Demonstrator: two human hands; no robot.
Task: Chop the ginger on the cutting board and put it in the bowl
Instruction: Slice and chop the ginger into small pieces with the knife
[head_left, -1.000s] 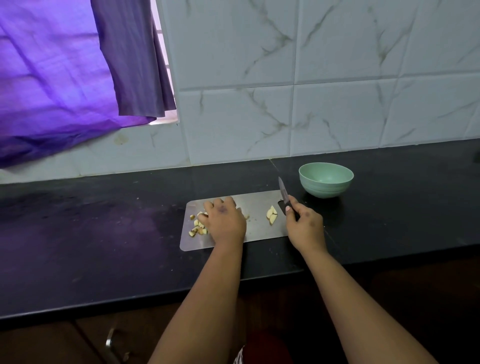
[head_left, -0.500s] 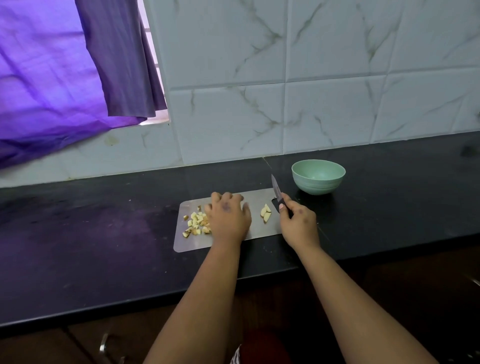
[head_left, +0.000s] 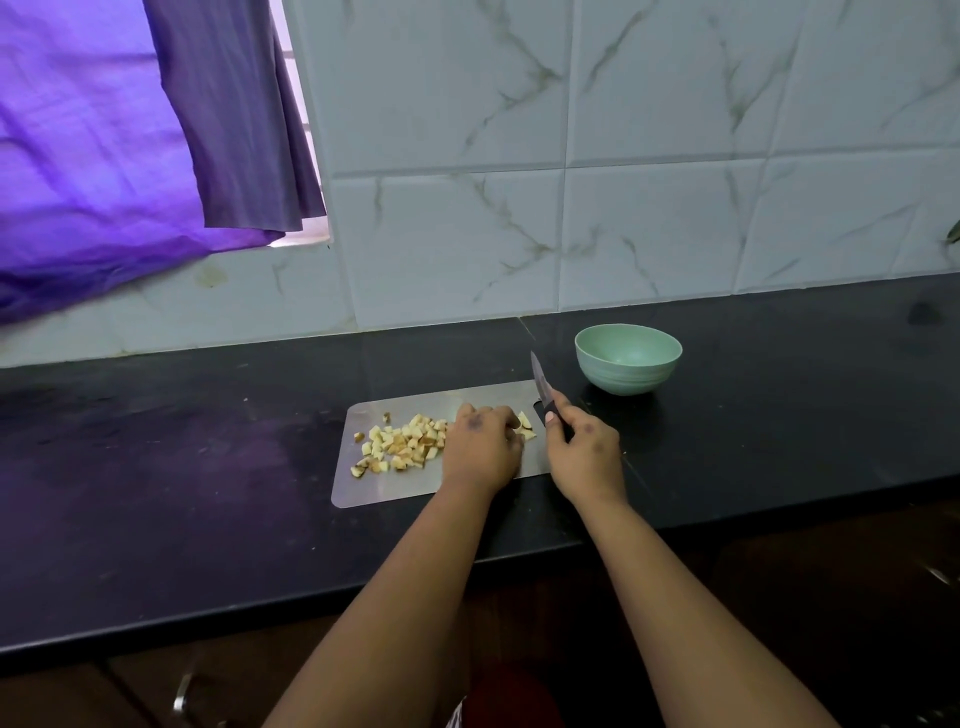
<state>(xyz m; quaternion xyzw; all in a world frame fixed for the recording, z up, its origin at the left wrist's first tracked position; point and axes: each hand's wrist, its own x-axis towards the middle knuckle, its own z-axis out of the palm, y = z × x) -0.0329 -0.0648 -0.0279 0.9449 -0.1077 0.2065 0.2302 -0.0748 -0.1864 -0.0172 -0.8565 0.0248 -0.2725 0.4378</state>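
A person's two bare hands work over a thin grey cutting board (head_left: 395, 486) lying flat on a black counter (head_left: 156, 493). The right hand (head_left: 586, 451) is curled round the dark handle of a small knife (head_left: 544, 392), thumb laid along the handle, with the narrow blade raised off the board and pointing away toward the tiled wall (head_left: 623, 156). The left hand (head_left: 483, 447) rests knuckles-up on the right half of the board, its fingers bent down onto a few uncut ginger pieces (head_left: 525, 423) that show pale just past the fingertips; how firmly it holds them cannot be told from this angle.

One knife, one board and one bowl are in view. The chopped ginger (head_left: 402, 447) lies in a single loose heap on the left half of the board, just beside the left hand: some dozens of small cubes, too many and too small to count exactly, pale yellow with brown skin on some edges. A few stray cubes sit at the heap's left and near edges. The larger pieces by the fingertips, between the two hands, are cream-coloured and chunkier.

A mint-green bowl (head_left: 628, 384) stands upright on the counter beyond the board's right end, near the knife tip but apart from it; what shows of its inside holds no ginger. A purple curtain (head_left: 130, 156) hangs at the upper left, casting a violet tint on the counter below it.
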